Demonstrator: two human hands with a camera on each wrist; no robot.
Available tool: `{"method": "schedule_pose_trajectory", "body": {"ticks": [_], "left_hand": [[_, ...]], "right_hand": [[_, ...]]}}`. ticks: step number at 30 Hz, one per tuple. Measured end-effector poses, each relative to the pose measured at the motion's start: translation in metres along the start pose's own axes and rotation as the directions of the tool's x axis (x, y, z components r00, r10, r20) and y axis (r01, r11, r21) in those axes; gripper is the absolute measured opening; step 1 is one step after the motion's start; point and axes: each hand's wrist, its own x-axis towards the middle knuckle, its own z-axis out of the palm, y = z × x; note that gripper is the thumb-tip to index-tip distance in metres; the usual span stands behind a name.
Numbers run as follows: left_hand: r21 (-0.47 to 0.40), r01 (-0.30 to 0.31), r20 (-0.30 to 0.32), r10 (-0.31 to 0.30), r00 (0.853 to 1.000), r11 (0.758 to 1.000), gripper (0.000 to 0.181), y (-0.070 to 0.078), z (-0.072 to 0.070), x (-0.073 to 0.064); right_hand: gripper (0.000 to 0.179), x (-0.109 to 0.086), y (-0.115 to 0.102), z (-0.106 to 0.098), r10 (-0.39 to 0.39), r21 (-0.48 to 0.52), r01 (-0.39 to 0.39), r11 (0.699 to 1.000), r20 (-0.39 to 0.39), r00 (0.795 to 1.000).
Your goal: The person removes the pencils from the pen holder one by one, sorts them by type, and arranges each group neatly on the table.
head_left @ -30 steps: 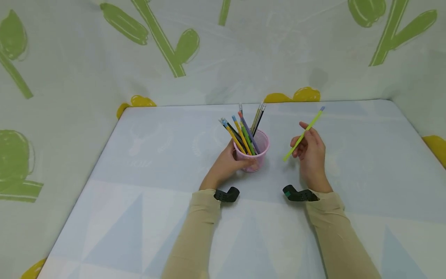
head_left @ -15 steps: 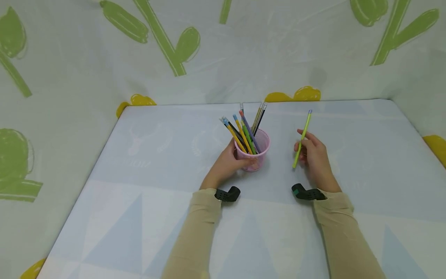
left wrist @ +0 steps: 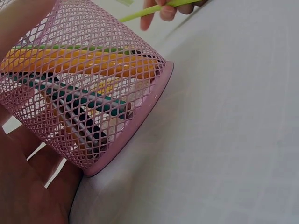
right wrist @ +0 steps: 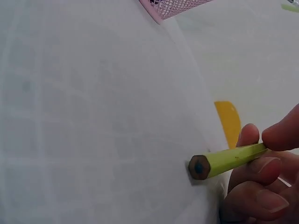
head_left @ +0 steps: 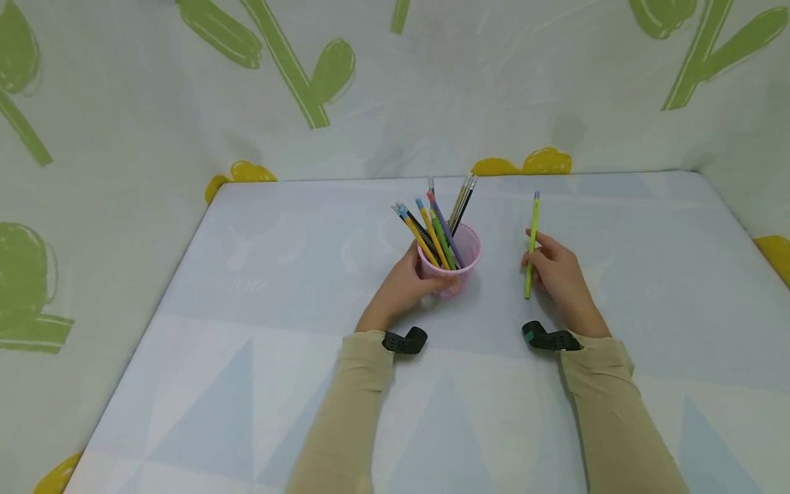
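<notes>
Across the worktop (head_left: 204, 405), left hand (head_left: 401, 285) and right hand (head_left: 558, 278) are apart, respectively gripping the cup (head_left: 470, 248) of pencils (head_left: 441, 237) and pinching the lime pencil (head_left: 534, 216). The latter has swung from slanting to nearly straight ahead; it remains outside, right of the cup.

metal-mesh cup (left wrist: 140, 117), smooth painted wooden pencil (right wrist: 231, 158), matt cloth sleeves (head_left: 352, 418)

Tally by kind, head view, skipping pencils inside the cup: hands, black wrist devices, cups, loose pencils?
Hands: 2 (left hand, right hand)
Black wrist devices: 2 (one at each wrist)
Pink mesh cup: 1
Yellow-green pencil outside the cup: 1
Total: 6
</notes>
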Motion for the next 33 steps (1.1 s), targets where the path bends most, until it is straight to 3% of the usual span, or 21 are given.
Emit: {"method": "schedule_pose_trajectory", "body": {"ticks": [5,10,22,27,33], "left_hand": [[0.002,-0.01,0.008,0.01,1.0,1.0,0.078,-0.0033,0.0013,-0.0008],[0.002,-0.02,0.001,0.02,1.0,1.0,0.078,-0.0032,0.0019,0.0001],[0.002,0.005,0.015,-0.005,1.0,1.0,0.08,0.0,0.0022,-0.0012],[0.006,0.01,0.007,-0.01,1.0,1.0,0.08,0.001,0.002,-0.002],[0.015,0.026,0.016,-0.026,1.0,1.0,0.082,0.0017,0.0009,-0.001]], "right_hand": [[0.05,-0.0019,0.0016,0.0001,0.048,-0.06,-0.047,0.997,0.004,0.999],[0.053,-0.0011,0.0016,-0.0019,0.031,-0.176,-0.033,0.984,-0.015,0.999],[0.056,0.0005,0.0047,-0.0056,-0.042,-0.428,0.031,0.903,-0.016,0.999],[0.056,0.0018,0.0033,-0.005,-0.051,-0.489,0.043,0.872,-0.003,0.999],[0.053,0.0019,0.0032,-0.0046,-0.067,-0.489,0.051,0.871,-0.016,0.998]]}}
